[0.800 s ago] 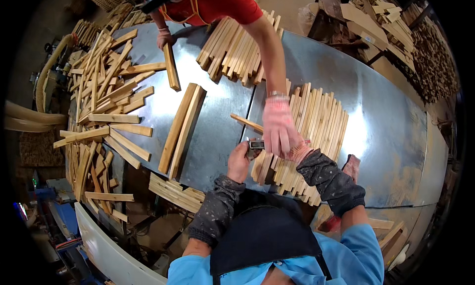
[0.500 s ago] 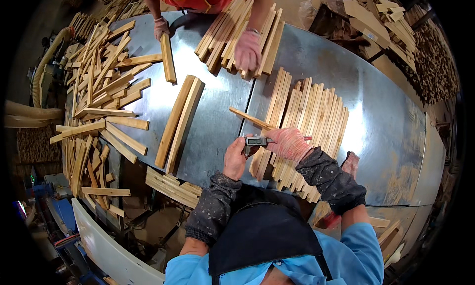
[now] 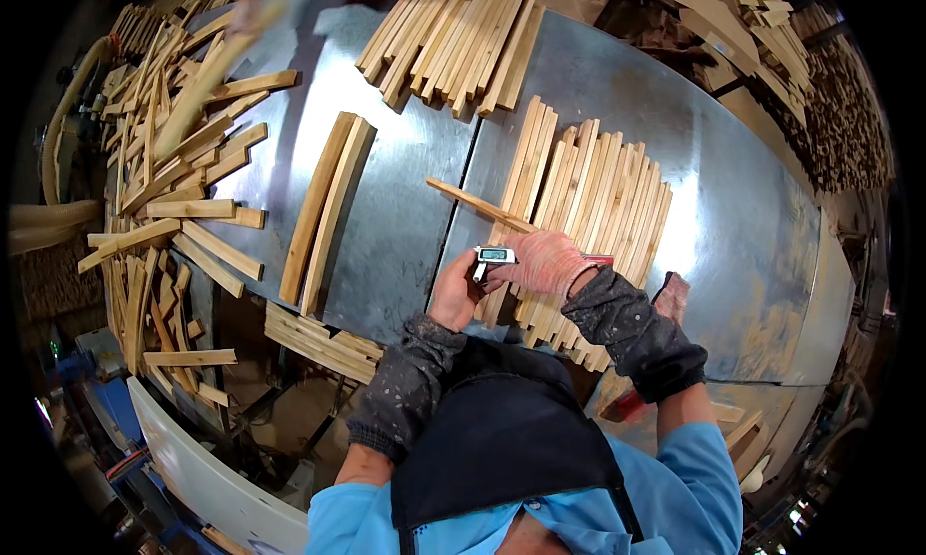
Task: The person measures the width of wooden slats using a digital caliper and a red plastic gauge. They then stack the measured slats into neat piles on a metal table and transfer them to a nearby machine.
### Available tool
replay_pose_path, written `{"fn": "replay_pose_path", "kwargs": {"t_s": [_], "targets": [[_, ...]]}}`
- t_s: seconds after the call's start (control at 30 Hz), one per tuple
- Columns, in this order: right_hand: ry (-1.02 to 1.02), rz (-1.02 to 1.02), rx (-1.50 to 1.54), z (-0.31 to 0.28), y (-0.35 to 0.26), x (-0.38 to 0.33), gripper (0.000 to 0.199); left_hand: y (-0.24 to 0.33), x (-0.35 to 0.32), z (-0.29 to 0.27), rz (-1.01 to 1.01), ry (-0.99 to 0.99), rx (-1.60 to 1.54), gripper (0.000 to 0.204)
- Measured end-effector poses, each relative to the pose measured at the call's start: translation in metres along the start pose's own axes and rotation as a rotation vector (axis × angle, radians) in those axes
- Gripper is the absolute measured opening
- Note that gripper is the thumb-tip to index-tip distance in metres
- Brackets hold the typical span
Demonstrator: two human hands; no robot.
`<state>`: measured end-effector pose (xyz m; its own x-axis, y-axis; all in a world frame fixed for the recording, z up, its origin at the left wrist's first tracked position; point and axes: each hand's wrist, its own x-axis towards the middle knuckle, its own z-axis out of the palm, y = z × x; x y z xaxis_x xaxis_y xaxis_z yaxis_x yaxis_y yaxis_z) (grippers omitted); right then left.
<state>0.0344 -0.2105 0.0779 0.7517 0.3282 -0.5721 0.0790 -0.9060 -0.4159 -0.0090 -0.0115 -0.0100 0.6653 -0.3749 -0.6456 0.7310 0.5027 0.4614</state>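
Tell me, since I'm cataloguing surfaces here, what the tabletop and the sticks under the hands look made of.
The grey tabletop looks like sheet metal: dull sheen, bright glare, a seam between panels. The pale slim sticks look like bare sawn wood, matte, showing grain; any finish can't be told.

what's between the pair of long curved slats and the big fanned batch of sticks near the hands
In the head view, bare metal tabletop separates the curved slats from the stick batch, crossed by the table seam; one loose stick juts in.

Both hands meet mid-frame at the caliper (image 3: 495, 257), over the strip row (image 3: 579, 208) on the table (image 3: 405, 217). Another strip stack (image 3: 458, 39) sits top center, a loose pile (image 3: 154, 189) at left, maybe spilling off the edge.
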Motion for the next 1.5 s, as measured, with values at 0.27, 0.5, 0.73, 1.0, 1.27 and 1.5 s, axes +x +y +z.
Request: {"fn": "replay_pose_path", "kwargs": {"t_s": [0.27, 0.5, 0.73, 1.0, 1.27, 1.5], "targets": [[-0.040, 0.041, -0.038, 0.001, 0.004, 0.007, 0.059, -0.007, 0.009, -0.009, -0.045, -0.074, -0.022, 0.036], [0.018, 0.035, -0.041, 0.006, 0.000, 0.010, 0.049, -0.008, 0.014, -0.015, 0.053, -0.031, 0.098, 0.034], [0.001, 0.039, 0.007, -0.003, -0.009, 0.008, 0.047, -0.011, 0.016, -0.015, 0.162, -0.034, 0.097, 0.033], [0.012, 0.034, 0.058, -0.006, -0.009, 0.009, 0.045, -0.004, 0.018, -0.014, 0.142, -0.009, 0.180, 0.034], [0.025, -0.008, 0.014, 0.006, 0.012, 0.017, 0.050, 0.005, 0.021, -0.010, 0.044, -0.006, 0.174, 0.038], [-0.001, 0.034, -0.007, -0.006, 0.010, 0.020, 0.046, -0.001, 0.038, -0.004, 0.083, -0.008, 0.171, 0.032]]}}
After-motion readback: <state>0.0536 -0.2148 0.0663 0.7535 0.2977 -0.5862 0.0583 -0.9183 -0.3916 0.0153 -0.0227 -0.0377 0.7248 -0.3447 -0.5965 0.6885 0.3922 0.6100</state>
